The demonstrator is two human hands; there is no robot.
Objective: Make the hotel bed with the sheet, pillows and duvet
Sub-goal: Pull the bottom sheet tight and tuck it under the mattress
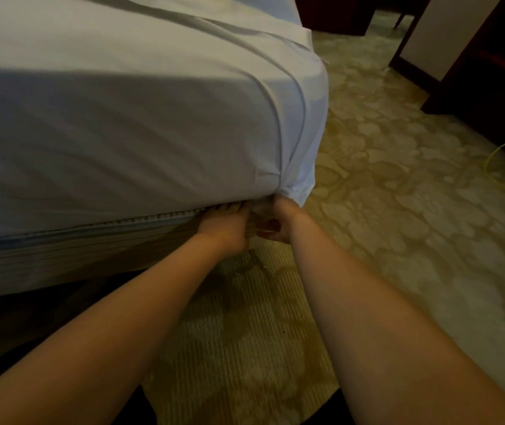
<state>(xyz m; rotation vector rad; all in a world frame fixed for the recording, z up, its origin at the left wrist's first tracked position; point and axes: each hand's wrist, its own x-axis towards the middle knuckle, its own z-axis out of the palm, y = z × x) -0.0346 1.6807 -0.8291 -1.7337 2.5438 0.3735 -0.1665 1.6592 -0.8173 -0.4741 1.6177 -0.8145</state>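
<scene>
The sheet is drawn over the mattress, slack bunched at the near corner; the left hand is pushed straight-fingered under the edge; the right hand is beside the bunch, its grip unclear; the cloth is judged light, soft and slippery, best taken at that loose fold.

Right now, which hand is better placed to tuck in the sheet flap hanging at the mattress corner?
Probably the right hand: it sits just below the sheet flap, while the left hand reaches under the mattress edge further from the corner.
</scene>
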